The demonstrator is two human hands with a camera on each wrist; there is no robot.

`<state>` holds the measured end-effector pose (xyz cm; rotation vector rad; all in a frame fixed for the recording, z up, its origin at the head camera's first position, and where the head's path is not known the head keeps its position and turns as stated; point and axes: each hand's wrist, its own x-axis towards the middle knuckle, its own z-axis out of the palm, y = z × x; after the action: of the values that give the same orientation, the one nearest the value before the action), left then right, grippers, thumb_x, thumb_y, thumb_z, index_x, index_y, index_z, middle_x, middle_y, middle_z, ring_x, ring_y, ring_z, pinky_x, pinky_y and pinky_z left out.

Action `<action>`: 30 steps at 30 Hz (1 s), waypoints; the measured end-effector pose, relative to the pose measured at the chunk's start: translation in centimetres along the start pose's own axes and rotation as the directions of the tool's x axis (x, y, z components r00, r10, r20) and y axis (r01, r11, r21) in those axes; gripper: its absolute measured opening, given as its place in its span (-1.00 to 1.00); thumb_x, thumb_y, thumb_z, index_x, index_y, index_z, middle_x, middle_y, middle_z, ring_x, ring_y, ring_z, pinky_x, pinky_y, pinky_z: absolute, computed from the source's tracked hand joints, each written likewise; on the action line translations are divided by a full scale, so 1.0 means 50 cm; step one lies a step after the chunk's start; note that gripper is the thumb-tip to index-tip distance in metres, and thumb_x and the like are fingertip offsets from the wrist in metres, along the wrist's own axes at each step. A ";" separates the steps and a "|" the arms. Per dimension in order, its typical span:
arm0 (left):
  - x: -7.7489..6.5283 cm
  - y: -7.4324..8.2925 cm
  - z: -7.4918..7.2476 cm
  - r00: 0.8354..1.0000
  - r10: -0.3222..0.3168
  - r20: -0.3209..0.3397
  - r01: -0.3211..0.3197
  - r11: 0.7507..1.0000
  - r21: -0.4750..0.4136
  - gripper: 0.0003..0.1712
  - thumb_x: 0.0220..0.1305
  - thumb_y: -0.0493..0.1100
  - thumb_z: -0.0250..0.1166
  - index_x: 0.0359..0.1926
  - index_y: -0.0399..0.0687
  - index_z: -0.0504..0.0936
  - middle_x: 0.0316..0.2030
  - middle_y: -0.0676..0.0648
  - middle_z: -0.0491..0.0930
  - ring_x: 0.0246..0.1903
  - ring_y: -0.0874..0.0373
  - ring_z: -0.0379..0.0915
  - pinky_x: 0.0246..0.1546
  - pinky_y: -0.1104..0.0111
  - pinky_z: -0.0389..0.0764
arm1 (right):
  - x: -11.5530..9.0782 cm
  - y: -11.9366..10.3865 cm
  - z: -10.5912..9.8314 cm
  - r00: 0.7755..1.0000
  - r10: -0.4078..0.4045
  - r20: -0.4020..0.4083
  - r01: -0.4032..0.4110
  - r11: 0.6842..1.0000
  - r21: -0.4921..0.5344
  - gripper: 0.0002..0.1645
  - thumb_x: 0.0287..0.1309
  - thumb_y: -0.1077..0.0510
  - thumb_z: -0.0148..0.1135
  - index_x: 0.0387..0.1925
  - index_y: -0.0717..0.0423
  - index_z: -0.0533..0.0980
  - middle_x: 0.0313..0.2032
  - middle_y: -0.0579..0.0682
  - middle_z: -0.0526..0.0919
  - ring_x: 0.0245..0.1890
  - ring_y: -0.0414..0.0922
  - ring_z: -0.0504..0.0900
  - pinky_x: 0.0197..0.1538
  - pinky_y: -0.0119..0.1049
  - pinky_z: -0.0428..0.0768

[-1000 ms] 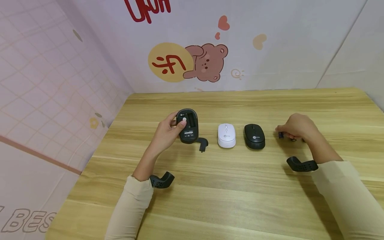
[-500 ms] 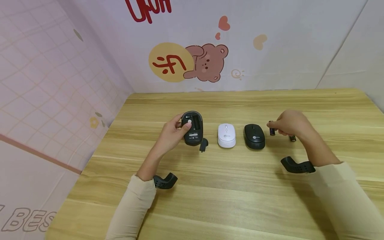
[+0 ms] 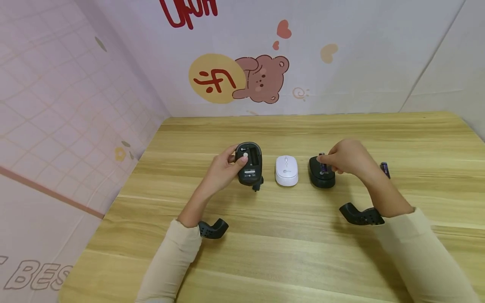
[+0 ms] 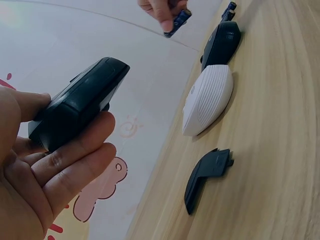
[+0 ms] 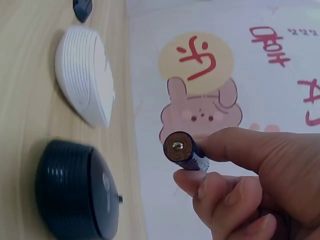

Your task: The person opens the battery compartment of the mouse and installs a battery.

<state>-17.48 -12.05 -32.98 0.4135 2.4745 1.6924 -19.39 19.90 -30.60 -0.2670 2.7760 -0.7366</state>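
A black computer mouse [image 3: 250, 176] is held off the table in my left hand [image 3: 223, 170], its underside facing me and its battery compartment uncovered. The thumb lies across its underside and the fingers go round behind. Below it, on the table, lies the detached black battery cover [image 4: 207, 172], partly hidden in the head view. My right hand [image 3: 350, 155] pinches a dark blue cylindrical battery [image 5: 182, 150] between thumb and fingers. In the head view this battery overlaps a second black mouse [image 3: 322, 182]; the left wrist view shows it raised above the table.
A white mouse [image 3: 286, 172] sits between my hands, beside the second black mouse. Farther right, partly behind my right wrist, another battery [image 3: 385, 169] lies on the wooden table [image 3: 280, 252]. A wall [image 3: 360, 84] with a printed bear stands along the back edge.
My right hand has picked up a battery on the right and carried it left to over the second black mouse. My left hand has shifted slightly right with the held mouse.
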 end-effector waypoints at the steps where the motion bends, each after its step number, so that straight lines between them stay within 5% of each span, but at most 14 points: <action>1: 0.001 0.000 0.002 1.000 -0.002 0.005 0.002 1.000 -0.005 -0.45 0.33 -0.12 0.13 0.29 -0.17 0.27 -0.15 -0.30 0.58 -0.28 0.01 0.61 -0.36 0.26 0.61 | -0.001 -0.004 0.001 1.000 -0.006 -0.003 0.006 1.000 0.002 -0.47 0.20 -0.06 0.14 -0.79 0.13 0.52 -0.79 -0.07 0.46 -0.67 -0.09 0.46 -0.45 -0.25 0.36; 30: 0.023 0.024 0.076 0.992 0.004 0.127 -0.006 1.000 0.015 -0.44 0.32 -0.12 0.15 0.29 -0.16 0.28 -0.24 -0.30 0.60 -0.45 0.05 0.62 -0.44 0.24 0.61 | -0.025 -0.113 0.007 0.991 -0.115 -0.061 0.124 0.977 0.176 -0.63 0.20 0.04 0.19 -0.54 0.26 0.61 -0.73 -0.04 0.55 -0.70 -0.17 0.56 -0.50 -0.22 0.59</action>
<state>-17.46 -7.91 -33.21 0.5130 2.3994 1.5966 -17.50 15.22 -27.78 -0.3879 2.7354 -1.0293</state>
